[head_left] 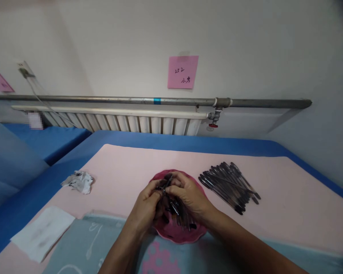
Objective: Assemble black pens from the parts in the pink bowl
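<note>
My left hand [149, 201] and my right hand [188, 192] come together above a wavy-edged pink bowl [183, 239], with fingers closed. Pinched between their fingertips is a slim dark pen [168, 183], its point end sticking up; the fingers cover much of it. Below, in the bowl, lie several clear and black pen pieces [175, 209], partly hidden by the hands. To the right of the bowl, a pile of black-capped clear pens [227, 184] rests on the pink table cover [125, 163], most of them lying roughly parallel.
On the left are a crumpled, ink-stained tissue [79, 182] and a smudged folded white paper [42, 233]. A grey-green patterned cloth [103, 236] lies along the near edge. Behind the table, a radiator [143, 123] and a metal pipe [117, 100] run along the wall.
</note>
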Motion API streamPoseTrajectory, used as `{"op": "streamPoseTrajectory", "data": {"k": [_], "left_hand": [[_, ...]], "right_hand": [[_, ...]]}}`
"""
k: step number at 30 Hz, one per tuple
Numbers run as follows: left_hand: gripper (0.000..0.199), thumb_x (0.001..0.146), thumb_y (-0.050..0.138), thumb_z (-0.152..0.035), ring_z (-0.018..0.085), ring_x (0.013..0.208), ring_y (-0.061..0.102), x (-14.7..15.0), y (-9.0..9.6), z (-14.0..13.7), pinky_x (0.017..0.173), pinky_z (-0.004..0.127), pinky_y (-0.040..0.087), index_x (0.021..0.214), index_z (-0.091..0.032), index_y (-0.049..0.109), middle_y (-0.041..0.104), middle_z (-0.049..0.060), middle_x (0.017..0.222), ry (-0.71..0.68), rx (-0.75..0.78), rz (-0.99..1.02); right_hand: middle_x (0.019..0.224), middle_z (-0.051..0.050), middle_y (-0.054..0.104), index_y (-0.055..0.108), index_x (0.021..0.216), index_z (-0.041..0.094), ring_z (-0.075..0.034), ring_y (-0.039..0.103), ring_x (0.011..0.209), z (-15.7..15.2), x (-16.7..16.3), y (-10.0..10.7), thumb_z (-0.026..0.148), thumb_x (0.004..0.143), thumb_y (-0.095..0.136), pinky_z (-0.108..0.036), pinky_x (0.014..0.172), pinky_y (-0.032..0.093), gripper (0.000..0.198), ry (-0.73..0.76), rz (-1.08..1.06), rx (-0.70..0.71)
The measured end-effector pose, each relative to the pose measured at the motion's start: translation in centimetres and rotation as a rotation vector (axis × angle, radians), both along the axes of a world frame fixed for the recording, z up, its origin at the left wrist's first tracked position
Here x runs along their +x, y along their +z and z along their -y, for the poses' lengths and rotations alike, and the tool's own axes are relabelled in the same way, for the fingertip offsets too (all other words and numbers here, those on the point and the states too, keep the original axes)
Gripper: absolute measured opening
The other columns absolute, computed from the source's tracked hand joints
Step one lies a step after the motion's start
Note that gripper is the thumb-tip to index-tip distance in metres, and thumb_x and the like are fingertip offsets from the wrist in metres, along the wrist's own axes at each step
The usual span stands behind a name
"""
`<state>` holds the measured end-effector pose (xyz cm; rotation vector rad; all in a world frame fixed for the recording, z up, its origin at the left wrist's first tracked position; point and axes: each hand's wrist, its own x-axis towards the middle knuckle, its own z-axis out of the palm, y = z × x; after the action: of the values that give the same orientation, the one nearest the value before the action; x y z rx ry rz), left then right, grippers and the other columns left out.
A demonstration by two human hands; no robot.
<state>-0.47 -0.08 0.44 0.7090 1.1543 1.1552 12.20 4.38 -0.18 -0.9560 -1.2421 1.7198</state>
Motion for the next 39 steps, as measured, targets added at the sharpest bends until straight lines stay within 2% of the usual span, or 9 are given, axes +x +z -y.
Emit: {"op": "streamPoseTrajectory", "data": {"k": [5, 8, 11, 20, 24, 28, 31, 34, 39], "left_hand": [[0.027, 0.076, 0.055, -0.036, 0.005, 0.033, 0.026, -0.4, 0.2, 0.0, 0.033, 0.018, 0.014, 0.096, -0.019, 0.061, 0.047, -0.005, 0.049, -0.037, 0.042, -0.022], [0.033, 0.076, 0.056, -0.05, 0.004, 0.034, 0.025, -0.4, 0.7, 0.2, 0.033, 0.019, 0.011, 0.078, -0.018, 0.059, 0.044, -0.005, 0.047, -0.038, 0.075, -0.03], [0.038, 0.074, 0.057, -0.055, 0.003, 0.033, 0.02, -0.5, 0.9, 0.2, 0.033, 0.018, 0.009, 0.065, -0.019, 0.049, 0.038, -0.007, 0.044, -0.031, 0.029, 0.004], [0.033, 0.073, 0.061, -0.05, 0.001, 0.033, 0.021, -1.9, 0.8, -0.1, 0.032, 0.014, 0.009, 0.073, -0.021, 0.046, 0.039, -0.01, 0.048, 0.02, -0.012, 0.088], [0.031, 0.073, 0.062, -0.049, 0.001, 0.034, 0.021, -2.3, 0.9, -0.3, 0.033, 0.014, 0.008, 0.078, -0.02, 0.05, 0.042, -0.009, 0.05, 0.063, -0.02, 0.08], [0.031, 0.074, 0.06, -0.047, 0.001, 0.034, 0.021, -2.6, 0.9, -0.4, 0.034, 0.014, 0.008, 0.088, -0.02, 0.054, 0.04, -0.01, 0.049, 0.116, -0.018, 0.061], [0.032, 0.075, 0.06, -0.047, 0.001, 0.034, 0.021, -2.6, 0.8, -0.5, 0.034, 0.014, 0.008, 0.088, -0.019, 0.055, 0.04, -0.009, 0.049, 0.135, -0.026, 0.039], [0.033, 0.074, 0.059, -0.048, 0.001, 0.034, 0.021, -2.6, 0.6, -0.6, 0.034, 0.015, 0.008, 0.087, -0.019, 0.055, 0.04, -0.009, 0.049, 0.122, -0.017, 0.029], [0.034, 0.073, 0.06, -0.048, 0.002, 0.034, 0.022, -2.6, 0.3, -0.7, 0.034, 0.015, 0.009, 0.089, -0.019, 0.055, 0.041, -0.009, 0.05, 0.111, -0.027, 0.01]], "right_hand": [[0.065, 0.004, 0.057, 0.055, 0.103, 0.024, -0.011, 0.051, 0.054, -0.4, 0.3, 0.3, 0.029, 0.07, 0.064, -0.024, 0.051, 0.041, 0.035, 0.012, -0.017, -0.024], [0.072, 0.001, 0.061, 0.058, 0.095, 0.02, -0.012, 0.055, 0.06, -1.1, 0.7, 0.2, 0.032, 0.071, 0.064, -0.024, 0.053, 0.04, 0.028, -0.062, -0.059, -0.042], [0.074, 0.0, 0.062, 0.059, 0.089, 0.018, -0.012, 0.055, 0.063, -1.5, 1.1, 0.1, 0.031, 0.07, 0.065, -0.023, 0.053, 0.04, 0.024, -0.096, -0.058, -0.018], [0.068, 0.004, 0.058, 0.058, 0.093, 0.02, -0.011, 0.052, 0.059, -1.3, 1.3, -0.5, 0.029, 0.073, 0.059, -0.025, 0.057, 0.041, 0.021, -0.051, 0.146, 0.144], [0.079, 0.001, 0.062, 0.059, 0.086, 0.02, -0.014, 0.057, 0.075, -1.4, 1.8, -0.1, 0.024, 0.077, 0.053, -0.029, 0.071, 0.045, 0.011, -0.029, 0.298, 0.362], [0.087, -0.003, 0.063, 0.063, 0.084, 0.019, -0.017, 0.055, 0.085, -1.1, 2.1, 0.1, 0.015, 0.079, 0.051, -0.034, 0.081, 0.042, 0.014, 0.154, 0.644, 0.756], [0.097, -0.006, 0.061, 0.066, 0.089, 0.02, -0.021, 0.05, 0.094, -0.7, 2.2, -0.2, 0.018, 0.08, 0.055, -0.038, 0.085, 0.037, 0.014, 0.289, 0.891, 1.014], [0.099, -0.007, 0.059, 0.067, 0.09, 0.021, -0.022, 0.048, 0.093, -0.6, 2.4, -0.4, 0.023, 0.083, 0.055, -0.038, 0.083, 0.036, 0.014, 0.359, 1.063, 1.077], [0.096, -0.008, 0.058, 0.066, 0.084, 0.018, -0.021, 0.047, 0.088, -0.5, 2.2, -0.5, 0.023, 0.083, 0.055, -0.037, 0.079, 0.035, 0.013, 0.332, 1.211, 1.1]]}}
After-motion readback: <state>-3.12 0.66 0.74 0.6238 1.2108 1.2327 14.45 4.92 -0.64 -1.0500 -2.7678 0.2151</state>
